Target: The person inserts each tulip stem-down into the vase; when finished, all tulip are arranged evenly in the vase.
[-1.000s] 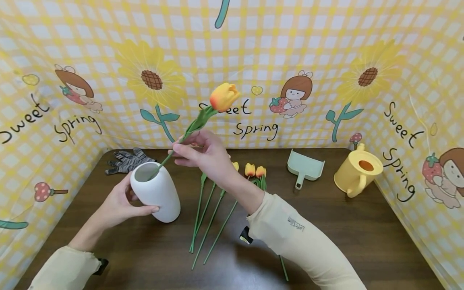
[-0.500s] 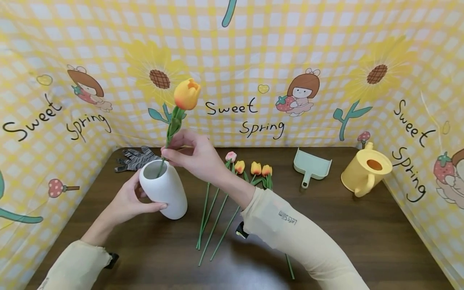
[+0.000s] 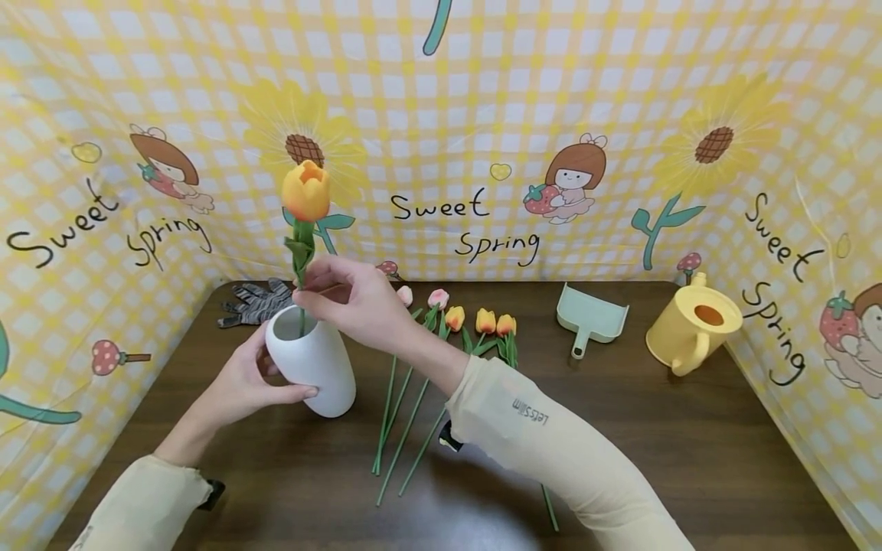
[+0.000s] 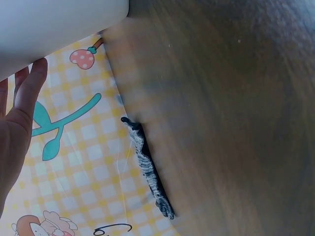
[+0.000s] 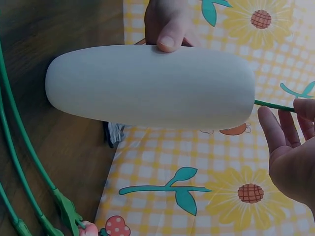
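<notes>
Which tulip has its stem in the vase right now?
The yellow-orange tulip pinched in the right hand; the other visible tulips lie on the table.

Left of the frame's centre, a white oval vase (image 3: 318,371) stands on a dark brown wooden desk (image 3: 620,428), with an orange-yellow tulip (image 3: 306,193) stem-down in its mouth. Behind the vase, to its left, lies a grey-and-black striped fabric glove (image 3: 255,304). Right of the vase, mid-frame, lie loose pink and orange green-stemmed tulips (image 3: 485,320). Farther right is a pale green plastic dustpan (image 3: 591,314), then a round yellow watering can (image 3: 670,337) near the desk's right edge.
</notes>
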The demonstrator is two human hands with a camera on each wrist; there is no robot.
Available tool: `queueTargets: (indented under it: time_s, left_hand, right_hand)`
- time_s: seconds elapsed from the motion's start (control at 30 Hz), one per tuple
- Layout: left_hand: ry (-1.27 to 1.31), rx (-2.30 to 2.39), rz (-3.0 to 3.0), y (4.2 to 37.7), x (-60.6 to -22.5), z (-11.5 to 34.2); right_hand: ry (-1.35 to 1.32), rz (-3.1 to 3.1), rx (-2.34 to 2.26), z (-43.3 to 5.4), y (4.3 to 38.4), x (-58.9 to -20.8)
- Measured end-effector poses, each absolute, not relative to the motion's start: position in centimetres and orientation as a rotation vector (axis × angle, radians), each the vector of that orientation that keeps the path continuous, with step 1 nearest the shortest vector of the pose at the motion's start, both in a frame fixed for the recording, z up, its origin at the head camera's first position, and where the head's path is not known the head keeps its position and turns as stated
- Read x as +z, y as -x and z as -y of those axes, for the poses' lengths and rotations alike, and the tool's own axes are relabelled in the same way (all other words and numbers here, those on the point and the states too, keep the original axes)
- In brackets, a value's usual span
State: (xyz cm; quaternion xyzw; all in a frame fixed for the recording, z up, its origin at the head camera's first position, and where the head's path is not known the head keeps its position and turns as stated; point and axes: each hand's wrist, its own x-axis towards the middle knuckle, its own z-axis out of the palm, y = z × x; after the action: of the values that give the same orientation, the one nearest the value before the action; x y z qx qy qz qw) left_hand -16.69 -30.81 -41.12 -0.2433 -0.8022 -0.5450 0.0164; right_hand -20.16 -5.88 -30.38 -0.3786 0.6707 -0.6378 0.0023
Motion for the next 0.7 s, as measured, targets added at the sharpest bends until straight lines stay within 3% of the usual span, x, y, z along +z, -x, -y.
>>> queueTargets:
  time_s: [0.7]
  left_hand:
    - [0.715,-1.64,2.527,16.71,-41.05,30.96]
  right_hand:
    - [1.277,-2.231,-1.801,6.74,20.51,-29.95]
